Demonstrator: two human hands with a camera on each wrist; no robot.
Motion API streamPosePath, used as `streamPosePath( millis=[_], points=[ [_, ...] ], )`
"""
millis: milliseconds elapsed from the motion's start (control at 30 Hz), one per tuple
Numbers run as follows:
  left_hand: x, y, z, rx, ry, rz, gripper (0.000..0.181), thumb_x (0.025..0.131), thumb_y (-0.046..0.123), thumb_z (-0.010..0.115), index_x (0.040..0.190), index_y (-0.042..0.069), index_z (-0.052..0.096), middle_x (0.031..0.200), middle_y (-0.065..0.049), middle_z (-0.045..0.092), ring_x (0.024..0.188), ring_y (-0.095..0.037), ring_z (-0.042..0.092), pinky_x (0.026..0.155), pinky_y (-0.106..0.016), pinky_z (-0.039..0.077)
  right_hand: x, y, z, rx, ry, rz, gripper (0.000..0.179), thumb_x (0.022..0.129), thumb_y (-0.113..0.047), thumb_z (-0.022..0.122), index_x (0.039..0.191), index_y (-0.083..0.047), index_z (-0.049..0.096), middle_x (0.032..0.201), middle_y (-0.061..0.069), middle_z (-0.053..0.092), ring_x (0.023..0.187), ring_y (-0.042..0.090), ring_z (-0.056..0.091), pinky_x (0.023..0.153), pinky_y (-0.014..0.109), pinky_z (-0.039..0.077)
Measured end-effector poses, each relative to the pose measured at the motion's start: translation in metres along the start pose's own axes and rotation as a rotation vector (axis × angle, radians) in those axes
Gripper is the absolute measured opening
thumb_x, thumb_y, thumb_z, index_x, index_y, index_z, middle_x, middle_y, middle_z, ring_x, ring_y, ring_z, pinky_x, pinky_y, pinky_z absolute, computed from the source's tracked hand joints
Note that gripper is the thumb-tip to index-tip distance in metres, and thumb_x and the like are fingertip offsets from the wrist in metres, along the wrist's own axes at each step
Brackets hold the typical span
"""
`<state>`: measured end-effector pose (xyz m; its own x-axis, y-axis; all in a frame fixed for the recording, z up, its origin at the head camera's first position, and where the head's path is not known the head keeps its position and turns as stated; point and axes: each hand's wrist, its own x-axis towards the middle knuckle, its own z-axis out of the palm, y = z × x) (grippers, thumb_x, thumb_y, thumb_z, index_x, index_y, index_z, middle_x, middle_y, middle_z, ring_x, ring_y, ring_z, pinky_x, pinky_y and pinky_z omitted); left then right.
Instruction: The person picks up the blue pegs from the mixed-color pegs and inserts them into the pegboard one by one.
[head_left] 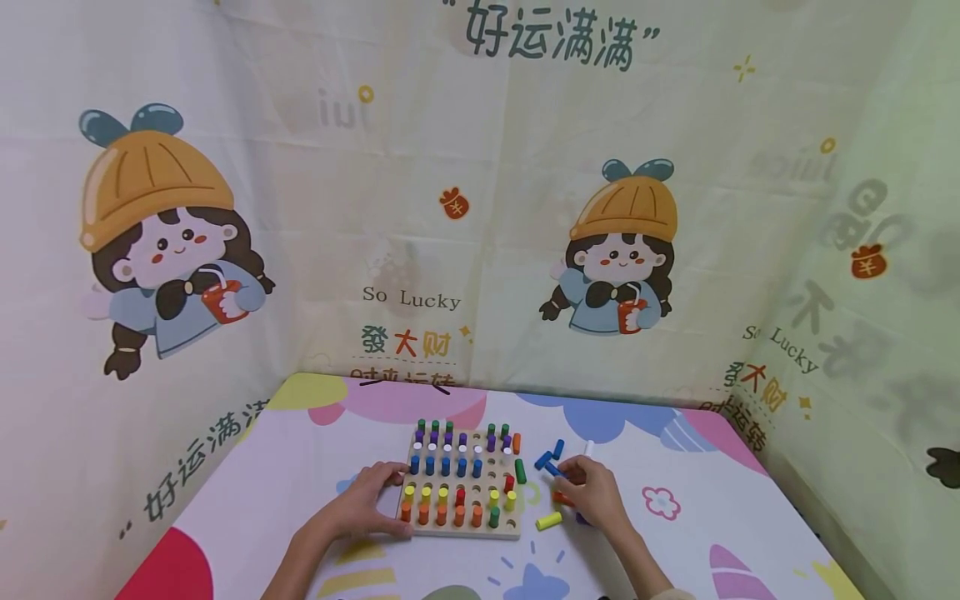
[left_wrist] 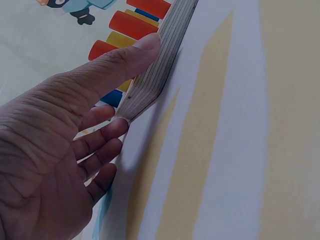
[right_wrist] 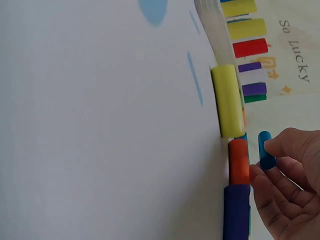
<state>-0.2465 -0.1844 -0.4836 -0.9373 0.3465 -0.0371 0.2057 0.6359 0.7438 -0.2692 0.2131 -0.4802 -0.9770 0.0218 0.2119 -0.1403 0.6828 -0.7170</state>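
A wooden pegboard (head_left: 497,533) stands on the patterned tabletop with rows of coloured pegs upright in it. My left hand (head_left: 362,502) rests against its left side, thumb along the front corner and fingers farther back. In the left wrist view the thumb lies on the board's layered edge, and the loosely bent fingers touch near the corner. To the right of the board, my right hand (head_left: 597,492) pinches a blue peg (right_wrist: 266,150) between thumb and fingers. Loose pegs lie close by: a yellow peg (right_wrist: 229,100), an orange peg (right_wrist: 239,162) and a purple peg (right_wrist: 236,212).
Two more blue pegs (head_left: 558,448) and a white peg (head_left: 588,448) lie behind the right hand. A green peg (head_left: 521,472) and an orange peg (head_left: 517,443) sit along the board's right edge. Printed cloth walls (head_left: 510,250) rise behind the table and at both sides.
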Motion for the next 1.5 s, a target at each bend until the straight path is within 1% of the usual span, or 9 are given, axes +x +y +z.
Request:
streamPosePath(
  millis=[200,400,533,767,1000,1133,1333,1500],
  points=[
    [0.002,-0.001,0.0,-0.007,-0.001,-0.018,0.092,0.07,0.046,0.094,0.141,0.009,0.05,0.125,-0.003,0.057,0.122,-0.03,0.046,0.106,-0.065,0.037,-0.004,-0.015,0.0,0.069,-0.012,-0.045,0.014,0.086,-0.003,0.079,0.097,-0.005,0.071,0.088,0.002,0.072,0.082,0.016,0.068,0.072,0.024,0.056],
    [0.002,-0.003,0.0,-0.004,-0.001,-0.008,0.092,0.07,0.046,0.093,0.142,0.008,0.05,0.125,-0.003,0.057,0.122,-0.03,0.046,0.106,-0.064,0.037,-0.007,-0.033,0.001,0.108,-0.027,-0.086,0.013,0.087,-0.003,0.079,0.098,-0.005,0.071,0.09,0.002,0.072,0.082,0.015,0.068,0.076,0.027,0.057],
    [0.003,-0.002,-0.001,0.001,-0.002,-0.005,0.092,0.07,0.046,0.093,0.142,0.008,0.05,0.124,-0.003,0.057,0.122,-0.029,0.046,0.106,-0.064,0.037,-0.008,-0.04,0.004,0.126,-0.037,-0.099,0.013,0.088,-0.003,0.078,0.098,-0.006,0.072,0.09,0.001,0.071,0.082,0.015,0.068,0.076,0.026,0.057],
    [0.004,-0.001,-0.003,0.003,-0.002,0.003,0.092,0.07,0.046,0.093,0.142,0.008,0.05,0.124,-0.003,0.057,0.121,-0.03,0.047,0.106,-0.064,0.037,-0.006,-0.049,0.009,0.12,-0.054,-0.1,0.012,0.088,-0.004,0.077,0.099,-0.007,0.072,0.09,0.0,0.072,0.081,0.013,0.067,0.075,0.024,0.055],
    [0.003,-0.002,-0.002,0.003,-0.002,-0.018,0.093,0.07,0.046,0.094,0.142,0.008,0.05,0.124,-0.002,0.057,0.12,-0.028,0.047,0.105,-0.063,0.038,-0.007,-0.056,0.014,0.144,-0.087,-0.112,0.011,0.089,-0.005,0.077,0.099,-0.007,0.072,0.09,0.001,0.071,0.083,0.015,0.068,0.074,0.022,0.054],
    [0.002,-0.002,-0.002,0.007,-0.001,-0.022,0.093,0.07,0.046,0.094,0.142,0.008,0.05,0.124,-0.002,0.057,0.12,-0.028,0.046,0.105,-0.062,0.038,-0.006,-0.06,0.018,0.134,-0.111,-0.121,0.01,0.09,-0.005,0.076,0.099,-0.008,0.071,0.091,0.0,0.072,0.085,0.015,0.068,0.075,0.022,0.053],
    [0.003,-0.002,-0.004,-0.002,-0.01,-0.007,0.092,0.07,0.046,0.093,0.141,0.008,0.05,0.124,-0.002,0.057,0.119,-0.028,0.047,0.105,-0.063,0.038,-0.003,-0.065,0.023,0.134,-0.145,-0.137,0.011,0.09,-0.006,0.077,0.099,-0.007,0.072,0.091,0.0,0.072,0.082,0.015,0.067,0.072,0.022,0.053],
    [0.004,-0.002,-0.004,-0.004,-0.017,-0.002,0.092,0.07,0.046,0.093,0.142,0.008,0.049,0.124,-0.003,0.057,0.121,-0.029,0.047,0.106,-0.063,0.037,0.001,-0.065,0.028,0.114,-0.169,-0.162,0.009,0.091,-0.007,0.076,0.099,-0.007,0.073,0.09,-0.001,0.071,0.083,0.014,0.067,0.074,0.022,0.053]
  ],
)
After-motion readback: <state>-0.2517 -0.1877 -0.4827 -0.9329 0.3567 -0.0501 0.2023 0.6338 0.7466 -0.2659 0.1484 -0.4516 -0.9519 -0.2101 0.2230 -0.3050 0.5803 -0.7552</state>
